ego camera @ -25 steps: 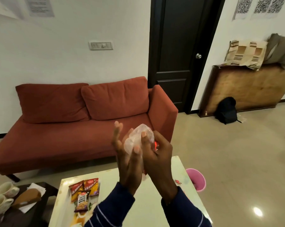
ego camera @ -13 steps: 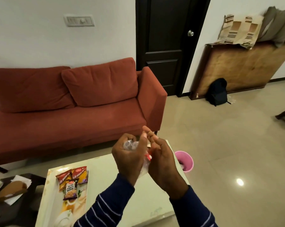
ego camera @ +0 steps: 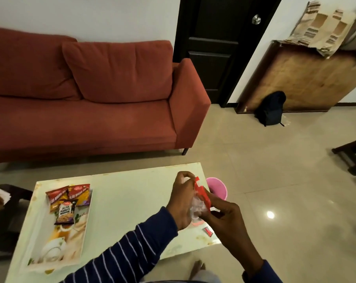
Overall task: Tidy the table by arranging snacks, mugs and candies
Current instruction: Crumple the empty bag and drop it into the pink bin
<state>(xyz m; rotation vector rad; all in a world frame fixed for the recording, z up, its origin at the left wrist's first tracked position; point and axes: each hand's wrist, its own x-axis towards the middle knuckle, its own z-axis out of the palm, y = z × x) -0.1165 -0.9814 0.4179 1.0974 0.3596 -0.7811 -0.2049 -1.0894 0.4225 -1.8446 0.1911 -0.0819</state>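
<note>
Item held: a crumpled clear plastic bag (ego camera: 195, 208) with a bright red wrapper (ego camera: 202, 196) pressed against it, lower centre-right of the frame, above the right end of the pale table (ego camera: 132, 193). The plastic is translucent and wrinkled; the red piece is glossy, folded and runs diagonally from upper left to lower right.

Left hand (ego camera: 182, 203): curled closed around the left side of the bag, fingertips bent over its top edge. Right hand (ego camera: 227, 218): closed in a pinch on the lower right of the red wrapper and the plastic. The bundle sits between the two hands, touching both.

Loose on the table, just below the hands: one small red candy (ego camera: 208, 231), apart from both hands. A pinkish patch under the bag is too blurred to identify.

Left part of the table: a printed tray (ego camera: 74, 248) carrying three snack packets (ego camera: 67, 199), two red-and-yellow ones side by side, a darker peanut packet overlapping their lower edges.

Right of the table, on the floor: a pink bin (ego camera: 219, 187), partly hidden by the hands.

Contents of the bag cannot be made out. Both striped sleeves (ego camera: 119, 256) are cut off by the bottom edge.
</note>
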